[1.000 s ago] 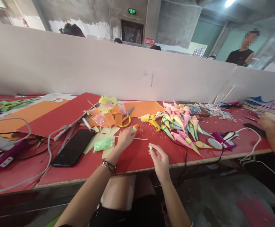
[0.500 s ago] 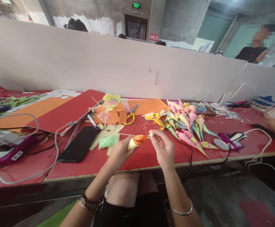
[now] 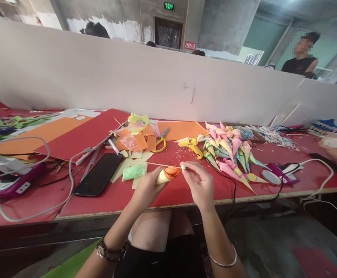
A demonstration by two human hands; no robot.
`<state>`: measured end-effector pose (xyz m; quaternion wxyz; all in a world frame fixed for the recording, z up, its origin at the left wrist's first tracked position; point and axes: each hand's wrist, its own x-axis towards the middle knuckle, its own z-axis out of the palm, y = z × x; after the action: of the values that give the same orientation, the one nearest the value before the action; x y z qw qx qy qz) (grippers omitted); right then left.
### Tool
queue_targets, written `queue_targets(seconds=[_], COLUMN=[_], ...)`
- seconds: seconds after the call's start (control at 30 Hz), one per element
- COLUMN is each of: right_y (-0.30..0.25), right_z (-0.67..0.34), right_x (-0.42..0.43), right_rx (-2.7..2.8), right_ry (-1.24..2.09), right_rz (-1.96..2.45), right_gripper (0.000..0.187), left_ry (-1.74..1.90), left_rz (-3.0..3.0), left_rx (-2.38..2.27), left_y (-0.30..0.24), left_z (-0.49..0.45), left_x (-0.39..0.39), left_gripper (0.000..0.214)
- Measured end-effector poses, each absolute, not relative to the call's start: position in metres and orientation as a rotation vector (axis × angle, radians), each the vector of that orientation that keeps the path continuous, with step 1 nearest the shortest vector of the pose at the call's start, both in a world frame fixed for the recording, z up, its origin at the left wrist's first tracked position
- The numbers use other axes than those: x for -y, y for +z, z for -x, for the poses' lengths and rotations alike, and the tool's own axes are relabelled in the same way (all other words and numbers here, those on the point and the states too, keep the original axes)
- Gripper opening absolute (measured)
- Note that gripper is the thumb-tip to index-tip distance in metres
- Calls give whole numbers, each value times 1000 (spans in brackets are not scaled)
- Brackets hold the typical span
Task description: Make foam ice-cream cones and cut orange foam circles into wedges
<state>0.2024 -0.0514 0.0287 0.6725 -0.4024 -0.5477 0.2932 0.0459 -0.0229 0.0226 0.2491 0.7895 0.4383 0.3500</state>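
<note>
Closed round a pale yellow and orange paper cone (image 3: 170, 174), my left hand (image 3: 148, 189) keeps it tilted over the table's front part. The orange end points right. My right hand (image 3: 198, 183) pinches a small light green ball (image 3: 183, 167) at that orange tip; whether the two touch I cannot tell. Beyond my hands lies a yellow glue gun (image 3: 192, 145). A clear bag of light green material (image 3: 134, 172) rests left of my left hand. Many finished-looking pastel paper cones (image 3: 229, 146) are heaped to the right.
Yellow-handled scissors (image 3: 161, 141) lie among orange paper squares (image 3: 141, 141). A black phone (image 3: 99, 174) is at left, near a purple power strip (image 3: 14, 185) and white cable. Another purple strip (image 3: 284, 173) stands right. A co-worker's hand (image 3: 336, 148) holds something pale at far right.
My right hand has brought the green ball slightly left and down, closer to the cone's orange tip. The view has shifted slightly. The person in the background has moved left.
</note>
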Motion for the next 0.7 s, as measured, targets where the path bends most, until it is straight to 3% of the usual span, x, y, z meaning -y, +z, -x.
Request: queue_targets(seconds=[0.57,0.7], right_y=[23,15], right_z=[-204,-201], right_x=[53,52], right_rx=[1421,1258], right_ry=[460,680], right_rz=[966,895], right_gripper=[22,45], left_ry=[879,980], left_rz=[-2220,-2177], left_rx=[-1326,-1272], left_y=[26,22], left_z=[-40,-44], left_x=[28,28], left_gripper=[28,35])
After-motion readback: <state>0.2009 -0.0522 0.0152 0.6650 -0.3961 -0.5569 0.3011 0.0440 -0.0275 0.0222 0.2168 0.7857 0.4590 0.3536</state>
